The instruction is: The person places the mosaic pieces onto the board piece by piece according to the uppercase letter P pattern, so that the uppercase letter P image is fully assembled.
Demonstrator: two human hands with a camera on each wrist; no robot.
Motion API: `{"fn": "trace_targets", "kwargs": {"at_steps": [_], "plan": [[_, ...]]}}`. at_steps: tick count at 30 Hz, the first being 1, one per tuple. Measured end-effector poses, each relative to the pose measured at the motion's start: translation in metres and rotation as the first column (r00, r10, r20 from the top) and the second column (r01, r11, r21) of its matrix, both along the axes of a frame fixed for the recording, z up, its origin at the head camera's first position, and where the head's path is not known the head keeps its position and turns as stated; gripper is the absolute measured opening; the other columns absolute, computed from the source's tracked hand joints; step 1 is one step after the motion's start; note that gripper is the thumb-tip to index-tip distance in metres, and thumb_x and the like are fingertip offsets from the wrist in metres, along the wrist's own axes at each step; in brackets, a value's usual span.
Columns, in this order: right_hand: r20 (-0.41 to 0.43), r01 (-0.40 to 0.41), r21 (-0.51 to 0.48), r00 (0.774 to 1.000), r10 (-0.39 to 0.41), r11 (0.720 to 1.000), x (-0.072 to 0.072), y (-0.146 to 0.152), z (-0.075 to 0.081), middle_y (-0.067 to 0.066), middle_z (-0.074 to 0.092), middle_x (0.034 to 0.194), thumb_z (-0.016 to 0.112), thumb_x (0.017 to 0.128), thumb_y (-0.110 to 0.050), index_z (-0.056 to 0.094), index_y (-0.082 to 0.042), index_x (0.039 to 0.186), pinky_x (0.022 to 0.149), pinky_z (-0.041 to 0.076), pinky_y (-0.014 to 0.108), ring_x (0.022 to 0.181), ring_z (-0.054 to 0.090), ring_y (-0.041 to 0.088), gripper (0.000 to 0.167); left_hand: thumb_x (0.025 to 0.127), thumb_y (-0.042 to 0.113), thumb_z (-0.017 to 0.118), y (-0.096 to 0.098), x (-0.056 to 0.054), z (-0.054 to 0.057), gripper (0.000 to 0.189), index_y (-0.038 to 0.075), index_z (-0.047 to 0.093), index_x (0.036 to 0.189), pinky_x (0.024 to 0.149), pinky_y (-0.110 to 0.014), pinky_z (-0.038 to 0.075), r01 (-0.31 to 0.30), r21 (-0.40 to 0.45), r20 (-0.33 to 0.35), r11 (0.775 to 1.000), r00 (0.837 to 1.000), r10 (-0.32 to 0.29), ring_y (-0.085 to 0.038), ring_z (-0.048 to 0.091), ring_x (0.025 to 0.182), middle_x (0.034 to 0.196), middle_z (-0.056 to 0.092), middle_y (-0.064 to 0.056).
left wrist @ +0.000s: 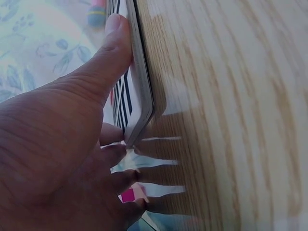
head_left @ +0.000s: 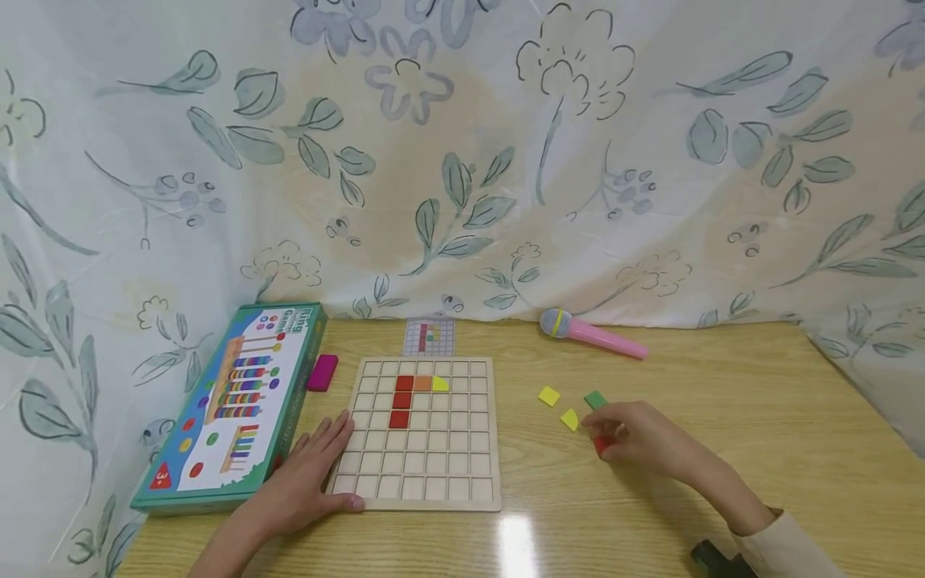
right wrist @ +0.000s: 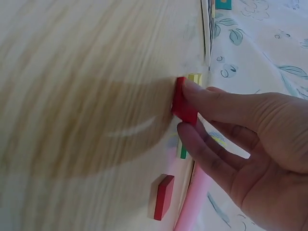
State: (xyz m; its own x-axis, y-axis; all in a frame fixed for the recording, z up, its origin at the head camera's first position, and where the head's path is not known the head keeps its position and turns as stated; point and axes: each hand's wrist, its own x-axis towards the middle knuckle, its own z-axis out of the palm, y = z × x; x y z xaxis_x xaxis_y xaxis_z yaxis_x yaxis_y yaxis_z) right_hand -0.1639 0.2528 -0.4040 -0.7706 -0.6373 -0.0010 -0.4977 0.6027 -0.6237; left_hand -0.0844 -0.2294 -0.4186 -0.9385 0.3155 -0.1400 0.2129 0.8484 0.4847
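A wooden grid board (head_left: 426,487) lies flat, with three red squares (head_left: 400,419) in a column, an orange square (head_left: 422,384) and a yellow quarter-round piece (head_left: 440,384). My left hand (head_left: 307,474) rests along the board's left side, its thumb on the near left corner and its fingers stretched out. Right of the board, my right hand (head_left: 643,437) pinches a red square tile (right wrist: 185,103) between thumb and fingertips. A second red tile (right wrist: 164,197) lies on the table close by. Near this hand are a green tile (head_left: 596,399), a yellow square (head_left: 549,396) and a yellow quarter-round (head_left: 569,419).
A pattern card (head_left: 429,335) lies behind the board. A ring game box (head_left: 238,401) and a magenta block (head_left: 322,373) sit at the left. Toward the back is a pink toy microphone (head_left: 600,335), before the floral cloth (head_left: 462,160). A dark object (head_left: 719,559) shows at the lower right.
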Motion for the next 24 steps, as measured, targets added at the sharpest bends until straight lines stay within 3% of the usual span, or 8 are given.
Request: {"fn": "trace_targets", "kwargs": {"at_steps": [10,17,24], "plan": [[0.04,-0.052,-0.015,0.998,0.052,0.999,-0.002,-0.016,0.008,-0.002,0.071,0.092,0.078,0.08,-0.002,0.07,-0.003,0.111,0.07,0.056,0.025,0.081,0.066,0.009,0.031,0.074,0.064,0.072,0.0,-0.001,0.001,0.112,0.002,0.024,0.155,0.114,-0.066,0.011,-0.005,-0.001,0.019,1.0,1.0,0.005,-0.045,0.012,0.146,0.162,0.017,-0.016],[-0.046,-0.083,-0.046,0.996,0.081,0.995,-0.006,-0.04,0.009,-0.007,0.066,0.087,0.076,0.08,0.003,0.07,-0.001,0.111,0.07,0.057,0.026,0.082,0.062,0.009,0.031,0.074,0.063,0.072,0.0,-0.001,0.0,0.112,0.002,0.024,0.154,0.114,-0.066,0.011,-0.006,-0.002,0.018,1.0,1.0,0.006,-0.045,0.012,0.146,0.162,0.017,-0.017],[-0.08,-0.076,-0.056,0.994,0.071,0.996,-0.012,-0.065,0.007,-0.007,0.066,0.086,0.076,0.078,0.006,0.071,-0.001,0.111,0.07,0.056,0.026,0.083,0.062,0.009,0.034,0.074,0.063,0.072,0.0,-0.001,0.0,0.112,0.002,0.024,0.155,0.114,-0.066,0.011,-0.01,-0.001,0.021,1.0,1.0,0.01,-0.045,0.012,0.146,0.162,0.016,-0.016]]}}
